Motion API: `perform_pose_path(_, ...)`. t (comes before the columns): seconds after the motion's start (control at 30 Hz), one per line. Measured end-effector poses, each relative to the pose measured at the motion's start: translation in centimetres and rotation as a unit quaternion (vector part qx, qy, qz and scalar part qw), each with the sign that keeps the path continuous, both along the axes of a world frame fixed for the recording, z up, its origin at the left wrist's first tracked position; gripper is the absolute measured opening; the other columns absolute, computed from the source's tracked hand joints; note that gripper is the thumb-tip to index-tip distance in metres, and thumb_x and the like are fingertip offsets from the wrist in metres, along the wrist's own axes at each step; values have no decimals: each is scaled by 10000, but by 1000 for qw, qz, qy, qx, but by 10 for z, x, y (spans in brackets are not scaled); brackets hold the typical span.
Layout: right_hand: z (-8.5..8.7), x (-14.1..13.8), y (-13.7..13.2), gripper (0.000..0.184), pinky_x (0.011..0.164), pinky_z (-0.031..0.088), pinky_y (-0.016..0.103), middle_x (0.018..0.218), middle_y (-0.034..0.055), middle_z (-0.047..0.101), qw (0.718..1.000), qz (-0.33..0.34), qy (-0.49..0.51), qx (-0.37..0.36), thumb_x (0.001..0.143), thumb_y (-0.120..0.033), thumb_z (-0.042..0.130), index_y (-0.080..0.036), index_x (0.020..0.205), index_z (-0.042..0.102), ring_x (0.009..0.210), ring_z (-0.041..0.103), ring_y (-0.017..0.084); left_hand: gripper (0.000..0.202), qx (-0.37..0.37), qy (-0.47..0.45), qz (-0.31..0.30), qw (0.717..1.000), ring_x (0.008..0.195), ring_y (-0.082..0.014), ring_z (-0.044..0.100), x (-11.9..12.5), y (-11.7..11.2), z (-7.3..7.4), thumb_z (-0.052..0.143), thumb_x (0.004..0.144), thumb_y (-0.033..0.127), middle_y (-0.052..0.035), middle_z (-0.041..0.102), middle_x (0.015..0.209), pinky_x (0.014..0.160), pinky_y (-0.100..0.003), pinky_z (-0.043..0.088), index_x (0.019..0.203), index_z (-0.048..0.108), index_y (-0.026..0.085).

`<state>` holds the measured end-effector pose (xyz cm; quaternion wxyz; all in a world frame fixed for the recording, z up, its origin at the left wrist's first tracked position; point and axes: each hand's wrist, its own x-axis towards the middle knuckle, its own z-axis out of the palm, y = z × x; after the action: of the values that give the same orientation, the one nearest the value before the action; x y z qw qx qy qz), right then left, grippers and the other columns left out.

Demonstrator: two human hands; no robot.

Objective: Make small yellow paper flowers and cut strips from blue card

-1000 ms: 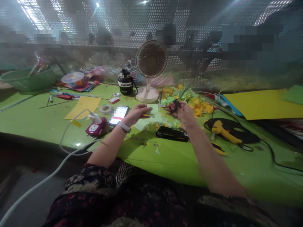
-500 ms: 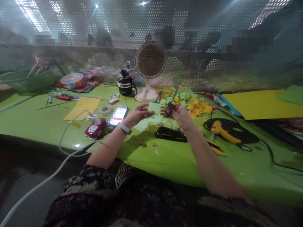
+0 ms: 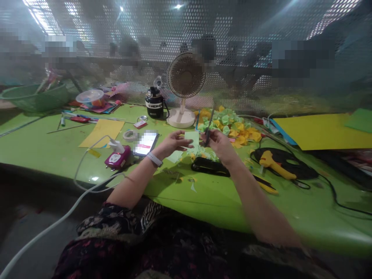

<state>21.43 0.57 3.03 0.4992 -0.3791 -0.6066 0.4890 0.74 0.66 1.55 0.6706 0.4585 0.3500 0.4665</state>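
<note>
My left hand (image 3: 174, 144) pinches a small pale green square of paper (image 3: 192, 136) above the table. Close on its right, my right hand (image 3: 218, 144) is closed around dark scissors (image 3: 209, 124), their blades pointing up and away from me. Whether the blades touch the paper I cannot tell. More pale green paper (image 3: 175, 156) and green scraps lie below my hands. Just in front of them rests a black stapler (image 3: 209, 167). Behind my right hand is a heap of green and yellow crumpled paper pieces (image 3: 232, 123).
A white fan (image 3: 181, 118) and a black bottle (image 3: 154, 105) stand at the back. To the left are a phone (image 3: 146, 143), a tape roll (image 3: 130, 135) and a purple power adapter (image 3: 117, 158) with a cable. A yellow glue gun (image 3: 277, 166) and yellow sheets (image 3: 322, 130) lie on the right.
The paper and both hands sit slightly lower in view, and the scissors have tilted more upright. The whole view has shifted a little.
</note>
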Motion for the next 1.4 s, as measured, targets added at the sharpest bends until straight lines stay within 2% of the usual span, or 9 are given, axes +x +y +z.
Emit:
perform_pose_path(0.1, -1, 0, 1, 597, 733, 627, 376, 804, 28, 708, 1000, 0, -13, -7, 519, -628, 905, -212, 840, 621, 752, 678, 193, 429, 20, 8, 11, 1000, 754, -151, 759, 0, 0, 1, 865, 693, 110, -37, 760, 839, 591, -176, 543, 1044, 619, 138)
perform_pose_path(0.2, 0, -1, -1, 590, 708, 609, 367, 797, 25, 702, 999, 11, -33, -2, 544, -654, 881, -218, 843, 617, 750, 664, 191, 403, 37, 21, 0, 999, 775, -144, 752, -1, -1, 2, 881, 663, 133, -55, 769, 862, 613, -178, 546, 1011, 678, 126)
perform_pose_path(0.37, 1, -3, -7, 538, 777, 589, 405, 835, 47, 714, 996, 26, -89, 7, 610, -632, 850, -215, 848, 607, 791, 672, 216, 340, 51, 49, -4, 998, 766, -139, 739, -3, -1, 1, 888, 668, 208, -74, 774, 891, 667, -215, 562, 953, 724, 121)
perform_pose_path(0.53, 3, -4, -12, 519, 823, 566, 414, 891, 75, 730, 987, 30, -153, 23, 639, -617, 826, -201, 881, 630, 824, 676, 229, 442, 53, 30, -1, 998, 694, -145, 735, -3, 0, 0, 926, 624, 257, -50, 763, 794, 582, -198, 526, 987, 705, 137)
perform_pose_path(0.67, 4, -4, -13, 524, 776, 555, 389, 867, 71, 721, 982, 20, -183, 39, 656, -662, 786, -203, 846, 621, 791, 654, 214, 408, 50, 4, 35, 998, 718, -149, 737, -2, 1, 0, 933, 618, 286, -69, 774, 841, 625, -213, 538, 918, 707, 127)
perform_pose_path(0.8, 6, -3, -15, 544, 664, 518, 345, 800, 55, 699, 974, 4, -224, 43, 670, -709, 747, -197, 807, 626, 702, 604, 184, 331, 44, -60, 119, 990, 788, -149, 747, -3, 4, 1, 910, 656, 260, -72, 778, 891, 694, -212, 548, 898, 726, 128)
perform_pose_path(0.9, 8, -2, -16, 546, 635, 496, 333, 791, 60, 699, 965, -2, -259, 28, 677, -714, 741, -194, 803, 632, 687, 597, 184, 275, 34, -94, 165, 981, 820, -146, 749, -4, 6, 3, 888, 680, 210, -64, 779, 911, 733, -216, 555, 894, 733, 136)
perform_pose_path(1.13, 8, -2, -15, 573, 621, 469, 326, 735, 35, 660, 959, -1, -285, -1, 663, -755, 717, -204, 780, 616, 660, 568, 181, 285, 50, -119, 177, 976, 821, -136, 741, -3, 4, 4, 896, 656, 228, -55, 780, 919, 719, -198, 549, 882, 739, 151)
perform_pose_path(1.4, 12, 0, -19, 545, 610, 444, 316, 775, 33, 650, 952, 21, -305, -3, 736, -740, 671, -206, 822, 612, 675, 566, 176, 352, 53, -114, 174, 977, 785, -129, 726, 0, 3, 7, 926, 604, 258, -42, 769, 867, 728, -217, 553, 882, 739, 150)
